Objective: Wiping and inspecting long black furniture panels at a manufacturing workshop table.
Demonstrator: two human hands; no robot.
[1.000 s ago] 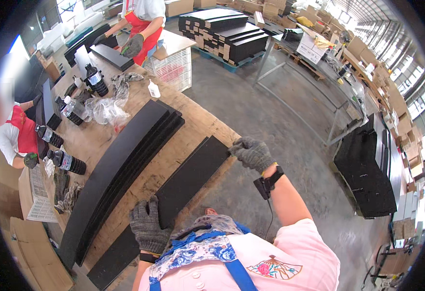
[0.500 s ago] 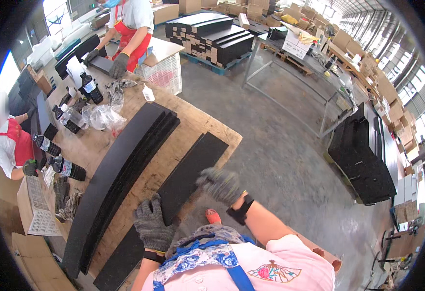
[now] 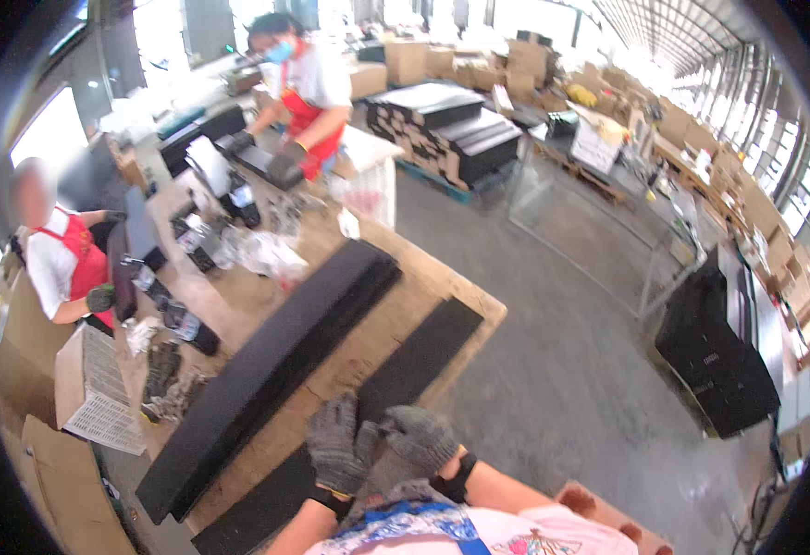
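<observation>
A long flat black board [image 3: 419, 356] lies along the near side of the wooden table, passing under my hands. My left hand [image 3: 340, 449], in a grey knit glove, rests on this board with its fingers stretched out. Close beside it, my right hand [image 3: 421, 438], in a matching glove, has its fingers curled in toward the left hand at the board's near edge. Whatever the right fingers may hold is hidden and slightly blurred. Just beyond my hands is a stack of long black boards [image 3: 280, 361], set roughly parallel to the single one.
Dark bottles [image 3: 190, 330], crumpled plastic [image 3: 261, 252] and loose gloves [image 3: 161, 370] clutter the wooden table [image 3: 465, 296]. Two people in red aprons [image 3: 310, 120] handle dark boards across it. Black panels [image 3: 719, 342] stand stacked at right, near a metal-framed table [image 3: 599, 240].
My right hand has come in beside my left hand. My left hand still lies on the board. The whole view has shifted, so the table sits lower and further right.
</observation>
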